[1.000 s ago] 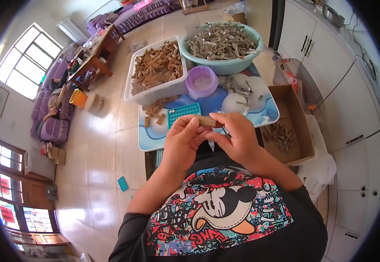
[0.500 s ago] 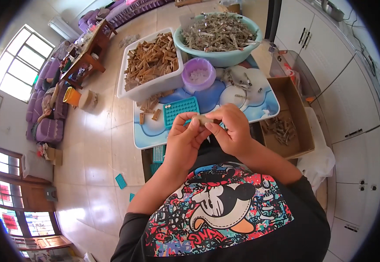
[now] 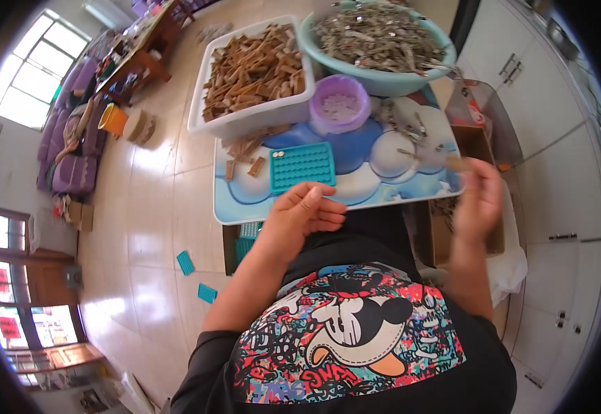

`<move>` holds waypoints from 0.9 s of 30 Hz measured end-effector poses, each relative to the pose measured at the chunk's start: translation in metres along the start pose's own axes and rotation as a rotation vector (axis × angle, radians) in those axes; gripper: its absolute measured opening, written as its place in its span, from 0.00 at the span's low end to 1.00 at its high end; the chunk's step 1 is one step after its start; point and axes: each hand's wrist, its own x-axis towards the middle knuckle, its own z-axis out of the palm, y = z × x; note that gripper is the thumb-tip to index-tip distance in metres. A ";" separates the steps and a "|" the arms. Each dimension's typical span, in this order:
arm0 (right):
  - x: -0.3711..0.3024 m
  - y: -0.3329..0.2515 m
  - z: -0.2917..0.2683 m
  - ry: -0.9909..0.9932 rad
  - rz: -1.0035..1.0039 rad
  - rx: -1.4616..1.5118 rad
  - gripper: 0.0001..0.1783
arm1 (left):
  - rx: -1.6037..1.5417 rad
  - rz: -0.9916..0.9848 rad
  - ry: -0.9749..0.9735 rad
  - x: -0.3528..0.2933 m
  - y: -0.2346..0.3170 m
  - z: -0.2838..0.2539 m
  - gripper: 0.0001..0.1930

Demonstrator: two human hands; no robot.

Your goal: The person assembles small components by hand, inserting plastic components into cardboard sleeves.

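Observation:
My left hand is held over the near edge of the low table with its fingers stretched out and nothing in them. Just beyond it lies a teal tray with rows of small hollows and two small white pieces in one corner. My right hand, smeared by motion, is off at the table's right corner, above a cardboard box. At its fingertips is a blurred small brown piece, with something pale beside it. Loose brown pieces lie left of the tray.
A white bin heaped with brown pieces, a purple bowl of small white bits and a pale green basin of clear and metallic parts stand at the back. Loose metallic parts lie at the right. White cabinets flank the right side.
My hands have come apart from a small brown piece they both held. The right has swung far right with a brown piece; the left has opened. The view has shifted.

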 end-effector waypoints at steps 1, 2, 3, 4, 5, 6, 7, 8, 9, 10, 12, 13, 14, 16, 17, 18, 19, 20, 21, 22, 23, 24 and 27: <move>0.009 0.011 -0.025 0.072 0.026 -0.092 0.08 | 0.112 0.046 0.019 0.004 0.003 -0.020 0.13; 0.013 0.029 -0.050 0.044 0.031 -0.266 0.08 | 0.209 0.141 0.160 0.009 0.006 -0.039 0.11; 0.016 0.048 -0.073 0.015 0.032 -0.438 0.08 | 0.308 0.233 0.301 0.014 0.007 -0.060 0.09; 0.013 0.062 -0.090 -0.064 0.168 -0.594 0.08 | 0.418 0.324 0.435 0.022 0.007 -0.087 0.09; 0.007 0.075 -0.106 -0.147 0.302 -0.753 0.08 | 0.526 0.411 0.569 0.026 0.007 -0.112 0.09; -0.001 0.092 -0.122 -0.245 0.389 -0.882 0.09 | 0.647 0.432 0.707 0.028 0.010 -0.131 0.09; -0.012 0.111 -0.134 -0.338 0.472 -1.009 0.11 | 0.770 0.452 0.840 0.031 0.014 -0.144 0.09; -0.026 0.127 -0.140 -0.402 0.437 -1.100 0.11 | 0.768 0.444 0.842 0.035 0.015 -0.148 0.09; -0.038 0.143 -0.145 -0.467 0.399 -1.189 0.11 | 0.955 0.452 0.867 0.038 0.018 -0.151 0.09; -0.048 0.162 -0.153 -0.472 0.400 -1.193 0.11 | 1.144 0.458 0.886 0.042 0.020 -0.153 0.09; -0.061 0.187 -0.166 -0.509 0.519 -1.127 0.11 | 1.190 0.432 0.863 0.050 0.022 -0.140 0.09; -0.058 0.187 -0.161 -0.516 0.518 -1.126 0.11 | 1.237 0.419 0.845 0.055 0.023 -0.136 0.08; -0.053 0.184 -0.159 -0.557 0.547 -1.171 0.11 | 1.249 0.472 0.852 0.059 0.023 -0.138 0.07; -0.038 0.171 -0.158 -0.599 0.576 -1.224 0.11 | 1.341 0.542 0.848 0.072 0.027 -0.145 0.07; -0.027 0.161 -0.157 -0.555 0.504 -1.261 0.12 | 1.433 0.614 0.841 0.078 0.030 -0.149 0.07; -0.017 0.151 -0.156 -0.511 0.432 -1.297 0.12 | 1.428 0.609 0.839 0.085 0.032 -0.150 0.07; -0.007 0.141 -0.153 -0.506 0.433 -1.307 0.12 | 1.511 0.646 0.831 0.095 0.034 -0.148 0.08; 0.004 0.131 -0.147 -0.389 0.334 -1.257 0.12 | 1.593 0.682 0.823 0.103 0.035 -0.147 0.10; 0.015 0.120 -0.138 -0.275 0.235 -1.204 0.12 | 1.584 0.682 0.817 0.107 0.036 -0.149 0.10; 0.025 0.108 -0.125 -0.212 0.194 -1.108 0.11 | 1.655 0.606 0.791 0.111 0.037 -0.151 0.10; 0.035 0.096 -0.106 -0.152 0.151 -1.011 0.11 | 1.724 0.529 0.764 0.115 0.037 -0.152 0.10; 0.044 0.088 -0.090 -0.181 0.085 -0.929 0.10 | 1.712 0.534 0.747 0.117 0.038 -0.151 0.10; 0.054 0.056 -0.030 -0.335 -0.089 -0.838 0.08 | 1.783 0.458 0.718 0.120 0.035 -0.151 0.08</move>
